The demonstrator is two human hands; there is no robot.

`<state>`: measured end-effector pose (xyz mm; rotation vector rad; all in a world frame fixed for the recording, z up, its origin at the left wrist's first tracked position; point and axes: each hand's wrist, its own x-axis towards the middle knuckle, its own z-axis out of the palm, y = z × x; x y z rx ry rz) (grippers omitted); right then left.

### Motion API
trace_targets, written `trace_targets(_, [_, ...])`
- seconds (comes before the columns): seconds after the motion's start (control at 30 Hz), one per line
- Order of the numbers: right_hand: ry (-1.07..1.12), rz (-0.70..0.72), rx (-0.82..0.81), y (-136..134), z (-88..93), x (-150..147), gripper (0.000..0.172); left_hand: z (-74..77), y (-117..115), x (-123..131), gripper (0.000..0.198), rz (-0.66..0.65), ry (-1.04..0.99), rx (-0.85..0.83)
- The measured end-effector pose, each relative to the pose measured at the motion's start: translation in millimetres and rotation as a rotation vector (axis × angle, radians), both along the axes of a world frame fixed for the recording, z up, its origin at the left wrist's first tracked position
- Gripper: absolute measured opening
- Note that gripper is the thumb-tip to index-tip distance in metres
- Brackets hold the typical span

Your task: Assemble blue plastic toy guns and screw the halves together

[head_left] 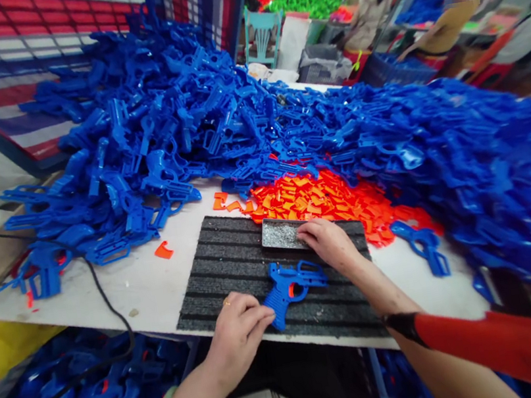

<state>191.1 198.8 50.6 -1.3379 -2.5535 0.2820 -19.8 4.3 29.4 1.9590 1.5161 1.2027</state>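
A blue plastic toy gun [283, 289] with an orange trigger lies on a ribbed dark grey mat [233, 250]. My left hand [244, 325] has its fingers drawn together at the toy gun's grip, pinching its lower edge. At the far side of the mat sits a small shallow tray [278, 234] of tiny silvery metal pieces that look like screws. The fingertips of my right hand [329, 242] are bunched over the tray's right end; whatever is between them is hidden. A red-orange tube-shaped thing with a black tip [486, 342] crosses in front of my right forearm.
Loose orange pieces [315, 198] lie beyond the mat. Big heaps of blue toy gun parts [193, 116] cover the table's back and right. A single blue part [422, 245] lies right of the mat. A black cable [102, 290] hangs at left. Several people are behind.
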Motion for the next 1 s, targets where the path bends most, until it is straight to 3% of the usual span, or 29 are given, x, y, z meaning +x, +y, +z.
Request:
trace_targets(0.3, [0.076, 0.006, -0.024, -4.1, -2.9, 1.6, 0.019, -8.4, -0.9, 6.5, 0.013, -0.046, 0.202, 0.178])
trace_targets(0.47, [0.144, -0.015, -0.017, -4.4, -4.1, 2.9, 0.019, -6.0, 1.1, -5.7, 0.028, -0.062, 0.272, 0.245])
trace_targets(0.6, [0.155, -0.023, -0.010, -5.0, -4.2, -1.1, 0.017, 18.4, 45.4, -10.8, 0.027, 0.061, 0.341, 0.252])
trace_targets(0.77, [0.092, -0.011, 0.060, -4.7, -0.9, -8.0, 0.016, 56.2, 128.6, 7.8, 0.021, 0.033, 0.723, -0.093])
trace_targets(0.87, [0.100, -0.005, 0.115, -6.4, 3.4, -4.8, 0.016, 58.2, 158.9, 21.7, 0.015, 0.040, 0.768, -0.162])
trace_targets(1.0, [0.317, 0.013, 0.114, -21.1, 6.1, 9.8, 0.012, 48.1, 170.2, 26.3, 0.013, 0.024, 0.775, -0.214])
